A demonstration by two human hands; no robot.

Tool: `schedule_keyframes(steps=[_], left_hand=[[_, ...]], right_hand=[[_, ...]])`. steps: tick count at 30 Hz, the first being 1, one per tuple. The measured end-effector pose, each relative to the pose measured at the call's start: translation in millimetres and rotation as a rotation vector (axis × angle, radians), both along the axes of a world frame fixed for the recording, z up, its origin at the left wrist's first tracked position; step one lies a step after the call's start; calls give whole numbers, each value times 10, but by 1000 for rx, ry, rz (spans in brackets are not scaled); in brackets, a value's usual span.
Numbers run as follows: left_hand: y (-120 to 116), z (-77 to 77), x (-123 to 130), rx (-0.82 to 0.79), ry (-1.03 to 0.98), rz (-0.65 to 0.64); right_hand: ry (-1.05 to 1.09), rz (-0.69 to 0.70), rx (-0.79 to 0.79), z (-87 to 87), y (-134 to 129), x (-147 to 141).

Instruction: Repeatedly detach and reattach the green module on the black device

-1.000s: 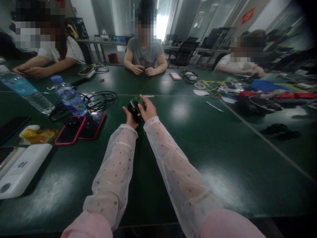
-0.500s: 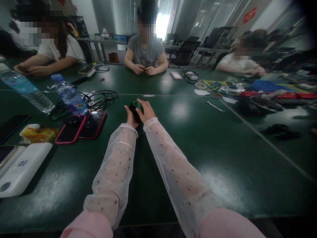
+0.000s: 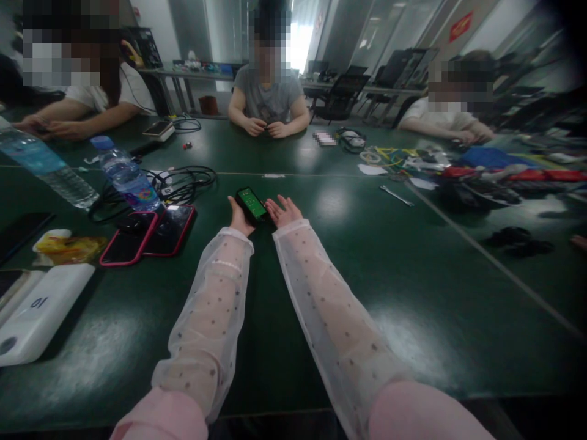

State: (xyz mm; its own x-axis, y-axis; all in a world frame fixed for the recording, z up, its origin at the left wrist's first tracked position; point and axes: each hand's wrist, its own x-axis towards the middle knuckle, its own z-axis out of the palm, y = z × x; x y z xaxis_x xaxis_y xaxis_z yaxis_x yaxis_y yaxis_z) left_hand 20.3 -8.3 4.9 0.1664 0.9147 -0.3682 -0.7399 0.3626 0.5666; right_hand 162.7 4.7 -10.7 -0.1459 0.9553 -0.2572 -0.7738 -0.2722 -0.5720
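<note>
A small black smartphone [image 3: 252, 204] with a lit green screen is tilted up in front of me. My left hand [image 3: 240, 215] grips it along its left side and lower edge, with part of the fingers hidden behind it. On the other side, my right hand [image 3: 284, 211] is open, palm partly turned up and fingers spread. Its fingertips are close to the phone's right edge; whether they touch it I cannot tell. Sheer white dotted sleeves cover both forearms.
Left of my arms lie two red-edged phones [image 3: 170, 231], a water bottle [image 3: 123, 174], coiled black cable [image 3: 192, 182] and a white power bank [image 3: 50, 311]. A wrench [image 3: 397, 195] and tangled wires [image 3: 389, 157] lie to the right. Several people sit around the table [image 3: 413, 275].
My right hand has come off the phone's screen and moved right, its fingers spreading. The phone's green screen now faces me. My left hand stays on it.
</note>
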Motion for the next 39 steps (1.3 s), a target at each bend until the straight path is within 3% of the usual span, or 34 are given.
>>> schedule_keyframes(steps=[3, 6, 39], left_hand=[[4, -7, -16, -12, 1, 81], [26, -31, -32, -20, 2, 74], [45, -46, 0, 22, 94, 21]], right_hand=[[143, -64, -39, -82, -12, 122], [167, -72, -41, -113, 8, 167], [57, -50, -15, -59, -36, 104]])
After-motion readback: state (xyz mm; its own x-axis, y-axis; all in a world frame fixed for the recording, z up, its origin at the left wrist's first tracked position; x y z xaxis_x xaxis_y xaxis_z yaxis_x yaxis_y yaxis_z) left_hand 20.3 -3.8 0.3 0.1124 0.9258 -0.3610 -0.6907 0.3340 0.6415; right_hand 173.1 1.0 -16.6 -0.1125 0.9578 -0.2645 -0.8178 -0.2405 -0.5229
